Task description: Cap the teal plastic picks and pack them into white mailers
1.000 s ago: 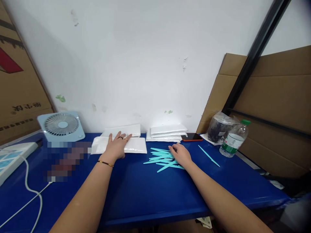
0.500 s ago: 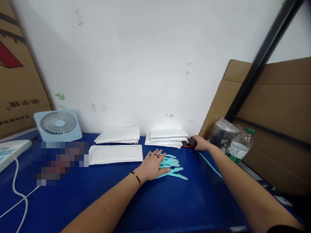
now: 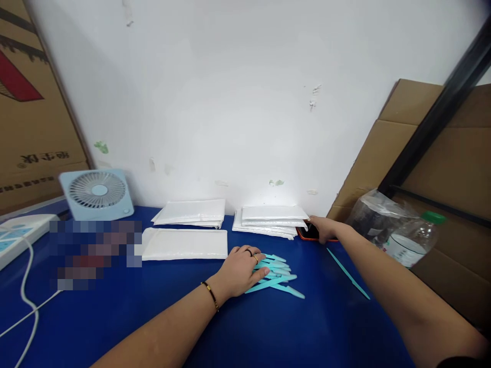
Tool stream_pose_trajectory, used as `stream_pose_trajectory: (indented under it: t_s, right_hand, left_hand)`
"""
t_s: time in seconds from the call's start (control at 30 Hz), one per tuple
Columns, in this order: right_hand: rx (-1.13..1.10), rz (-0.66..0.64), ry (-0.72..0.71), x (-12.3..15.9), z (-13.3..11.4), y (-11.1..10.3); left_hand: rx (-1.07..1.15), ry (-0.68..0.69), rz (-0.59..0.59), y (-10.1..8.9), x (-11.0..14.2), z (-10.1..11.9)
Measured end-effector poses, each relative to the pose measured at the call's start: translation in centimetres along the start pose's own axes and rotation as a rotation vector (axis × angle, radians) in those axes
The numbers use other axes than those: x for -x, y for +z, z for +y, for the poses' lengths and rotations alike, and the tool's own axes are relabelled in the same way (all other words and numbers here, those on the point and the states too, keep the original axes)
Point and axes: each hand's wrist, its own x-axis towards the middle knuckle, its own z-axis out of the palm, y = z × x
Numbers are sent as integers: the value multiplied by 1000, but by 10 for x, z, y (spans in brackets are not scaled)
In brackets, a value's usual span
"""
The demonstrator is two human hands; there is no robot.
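My left hand (image 3: 240, 271) lies over a loose pile of teal eyebrow razors (image 3: 282, 278), its thumb apart from the other fingers. Most of the pile shows to the right of that hand. My right hand (image 3: 324, 229) reaches to the back right, over a phone (image 3: 308, 233) with an orange-red edge. Its fingertips are at the right corner of a stack of flat white packets (image 3: 274, 213), and its thumb points down, apart from them. Whether it grips a packet is hard to see. One single teal razor (image 3: 348, 273) lies below my right forearm.
A second stack of white packets (image 3: 192, 212) lies against the wall, with one white packet (image 3: 186, 244) in front. At left stand a blue fan (image 3: 98, 191) and a power strip (image 3: 26, 235) with a white cable. A green-capped bottle (image 3: 412, 240) and a bagged dark container (image 3: 368, 214) stand at right.
My left hand has moved right, from the front white packet onto the razors. My right hand has left the razors for the phone and the right packet stack. The view has shifted somewhat.
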Motion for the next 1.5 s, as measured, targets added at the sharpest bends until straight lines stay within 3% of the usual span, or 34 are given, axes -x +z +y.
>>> stream_pose_trajectory:
  t_s: [0.27,0.57,0.73,1.17,1.5]
  right_hand:
    - [178,410,159,35,-2,9]
    - [318,650,228,57,-2,22]
    - [369,723,184,68,4,25]
    - [386,711,140,58,-3,27]
    - [358,605,129,50,-3,25]
  left_hand:
    - [26,-7,-17,0,-2,-1]
    - [39,-14,-44,-2,-3,0]
    - [-26,-33,-98,-3,-4,2]
    - [-29,-41,-103,-5,-4,1]
    - [108,92,-153,-6,6,14]
